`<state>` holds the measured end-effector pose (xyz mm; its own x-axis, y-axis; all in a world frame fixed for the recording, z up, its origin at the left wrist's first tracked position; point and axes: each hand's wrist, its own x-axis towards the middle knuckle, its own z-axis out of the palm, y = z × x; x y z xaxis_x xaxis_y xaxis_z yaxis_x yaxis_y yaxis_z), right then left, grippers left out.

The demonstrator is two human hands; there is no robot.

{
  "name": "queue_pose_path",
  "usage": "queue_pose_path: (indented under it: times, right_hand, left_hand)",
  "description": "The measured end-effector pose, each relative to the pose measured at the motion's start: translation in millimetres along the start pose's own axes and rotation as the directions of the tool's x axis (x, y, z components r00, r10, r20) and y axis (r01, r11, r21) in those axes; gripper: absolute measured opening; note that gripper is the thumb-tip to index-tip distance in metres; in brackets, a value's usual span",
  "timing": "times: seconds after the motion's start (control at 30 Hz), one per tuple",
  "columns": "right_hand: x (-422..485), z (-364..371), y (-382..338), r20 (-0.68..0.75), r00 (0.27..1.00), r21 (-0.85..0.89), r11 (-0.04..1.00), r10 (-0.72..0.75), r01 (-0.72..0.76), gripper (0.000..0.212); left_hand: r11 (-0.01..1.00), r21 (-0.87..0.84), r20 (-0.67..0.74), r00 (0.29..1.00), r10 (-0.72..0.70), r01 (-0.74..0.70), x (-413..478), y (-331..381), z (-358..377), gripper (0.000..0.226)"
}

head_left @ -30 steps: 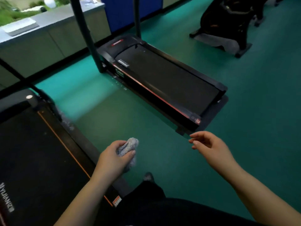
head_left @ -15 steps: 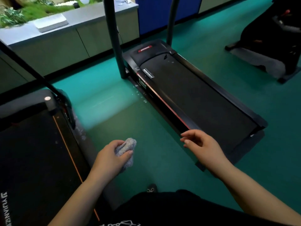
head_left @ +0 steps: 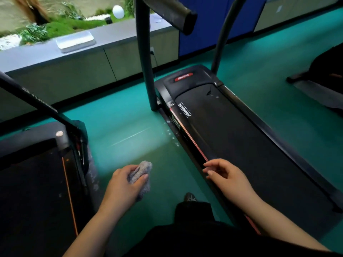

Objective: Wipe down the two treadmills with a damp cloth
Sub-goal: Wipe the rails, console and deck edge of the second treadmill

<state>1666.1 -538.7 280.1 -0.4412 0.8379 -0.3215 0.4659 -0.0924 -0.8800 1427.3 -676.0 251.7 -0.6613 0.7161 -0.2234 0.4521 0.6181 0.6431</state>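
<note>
My left hand point(head_left: 123, 184) grips a crumpled grey cloth point(head_left: 142, 173) over the green floor between two treadmills. The right treadmill point(head_left: 241, 138) is black with a red side stripe and a red logo plate at its front. My right hand point(head_left: 228, 178) hovers over that treadmill's left side rail, fingers loosely curled and holding nothing. The left treadmill point(head_left: 31, 182) is black with an orange stripe along its belt edge, and it fills the lower left.
Grey uprights point(head_left: 145, 62) and a padded handlebar point(head_left: 172, 13) rise from the right treadmill. A low cabinet point(head_left: 74, 71) under a window runs along the back wall. Another exercise machine point(head_left: 323, 75) stands at the far right. My foot point(head_left: 189, 197) is on the green floor.
I have moved forward along the right treadmill, so its front end and uprights are now near. My right hand has come over its left rail. My left hand still holds the cloth.
</note>
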Motion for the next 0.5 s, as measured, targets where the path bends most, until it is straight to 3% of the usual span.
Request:
queue_pose_path:
  times: [0.3,0.5]
  right_hand:
    - [181,-30,-85,0.031,0.995,-0.054,0.993,-0.099,0.100,0.021]
    - [261,-15,-123,-0.056,0.994,0.019,0.995,-0.098,0.099,0.024]
  left_hand:
    - [0.999,-0.037,-0.084,0.996,0.007,-0.011,158,72,-23,0.025]
    - [0.994,-0.106,-0.002,1.000,0.027,-0.027,247,85,-30,0.013]
